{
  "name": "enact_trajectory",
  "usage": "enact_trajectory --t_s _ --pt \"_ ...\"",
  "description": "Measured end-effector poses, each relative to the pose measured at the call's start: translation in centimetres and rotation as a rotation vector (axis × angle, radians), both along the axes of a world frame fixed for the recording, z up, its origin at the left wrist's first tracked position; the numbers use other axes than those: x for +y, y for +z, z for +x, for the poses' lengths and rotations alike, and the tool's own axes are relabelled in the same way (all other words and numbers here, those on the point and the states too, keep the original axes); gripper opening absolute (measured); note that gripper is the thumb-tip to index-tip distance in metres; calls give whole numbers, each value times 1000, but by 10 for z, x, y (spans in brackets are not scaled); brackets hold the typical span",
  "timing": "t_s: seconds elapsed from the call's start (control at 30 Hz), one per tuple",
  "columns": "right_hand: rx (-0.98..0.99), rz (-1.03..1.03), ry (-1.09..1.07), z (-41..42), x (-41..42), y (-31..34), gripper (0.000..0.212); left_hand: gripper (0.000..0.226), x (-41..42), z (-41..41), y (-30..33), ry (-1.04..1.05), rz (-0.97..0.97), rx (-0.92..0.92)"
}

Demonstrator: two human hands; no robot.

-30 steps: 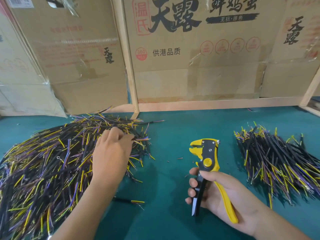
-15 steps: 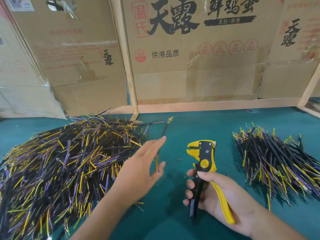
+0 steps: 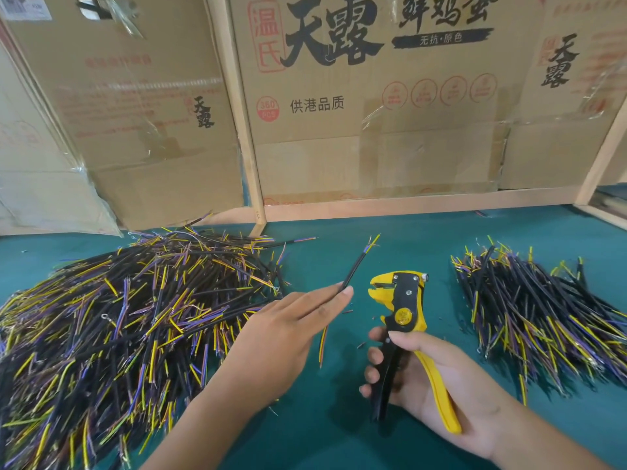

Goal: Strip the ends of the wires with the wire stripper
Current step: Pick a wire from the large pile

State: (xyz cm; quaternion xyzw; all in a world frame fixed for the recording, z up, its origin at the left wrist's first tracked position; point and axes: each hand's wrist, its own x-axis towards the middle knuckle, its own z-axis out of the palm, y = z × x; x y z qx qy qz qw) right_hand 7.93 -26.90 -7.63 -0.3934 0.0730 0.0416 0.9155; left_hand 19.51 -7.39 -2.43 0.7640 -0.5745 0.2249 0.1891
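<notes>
Left hand [image 3: 288, 329] pinches one wire [image 3: 353, 271] at centre frame, right hand [image 3: 431, 378] grips wire stripper [image 3: 402, 308], jaws apart; next, likely feed wire tip in.

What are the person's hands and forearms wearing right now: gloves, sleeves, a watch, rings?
Nothing shows on either. The left hand and right hand are bare, without gloves or rings, and both forearms are uncovered to the frame edge, with no sleeve, watch or band. Fingernails are short and unpainted.

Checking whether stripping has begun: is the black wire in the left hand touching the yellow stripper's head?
Apart. The head view shows green mat between the black wire and the yellow-and-black wire stripper.
</notes>
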Motion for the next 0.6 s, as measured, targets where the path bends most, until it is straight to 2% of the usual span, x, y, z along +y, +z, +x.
enact_trajectory --t_s 0.07,0.13,0.27,0.37,0.47,0.6 --pt "-2 2 -3 0 -1 0 46 71 0 0 -1 -17 6 -17" --pt "-3 1 -3 0 -1 -1 46 60 0 -2 -3 -33 -47 83" --pt "9 7 9 1 -1 -3 44 36 -4 -7 -10 -52 -332 685" --pt "18 7 24 2 -1 -4 42 16 -12 -4 -13 38 -528 924" --pt "24 12 29 2 -1 -6 42 14 -14 -1 -14 55 -619 1080" --pt "4 12 67 -2 0 -3 40 45 -14 -2 -9 102 -763 1195"
